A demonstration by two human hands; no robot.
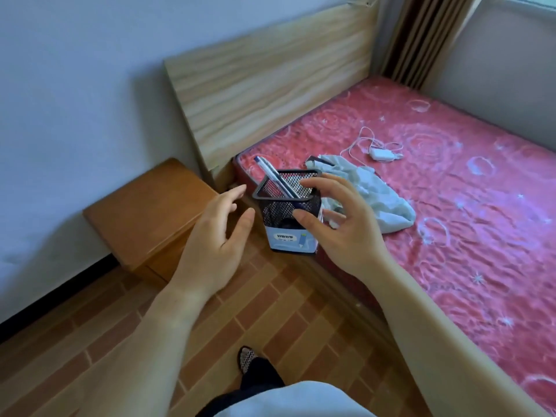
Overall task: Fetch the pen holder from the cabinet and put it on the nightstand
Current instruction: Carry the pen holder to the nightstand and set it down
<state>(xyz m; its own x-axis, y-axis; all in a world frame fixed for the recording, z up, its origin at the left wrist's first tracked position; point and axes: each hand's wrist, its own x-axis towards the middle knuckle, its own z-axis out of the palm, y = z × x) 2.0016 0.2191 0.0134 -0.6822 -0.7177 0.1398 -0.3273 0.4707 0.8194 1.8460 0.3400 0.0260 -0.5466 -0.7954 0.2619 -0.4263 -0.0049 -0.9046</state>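
The pen holder (285, 218) is a black mesh cup with a white-blue label and a pen or two leaning inside. It hangs in the air over the bed's near edge, just right of the wooden nightstand (150, 212). My right hand (340, 227) grips it, thumb on the front mesh and fingers around the rim and far side. My left hand (216, 236) hovers just left of the holder with fingers spread and a small gap between thumb and mesh. The nightstand top is bare.
A bed with a pink mattress (451, 206) fills the right side, and its wooden headboard (270, 85) stands against the wall. On the mattress lie a grey cloth (376, 197) and a white charger with cable (382, 153). Brick-pattern floor lies below.
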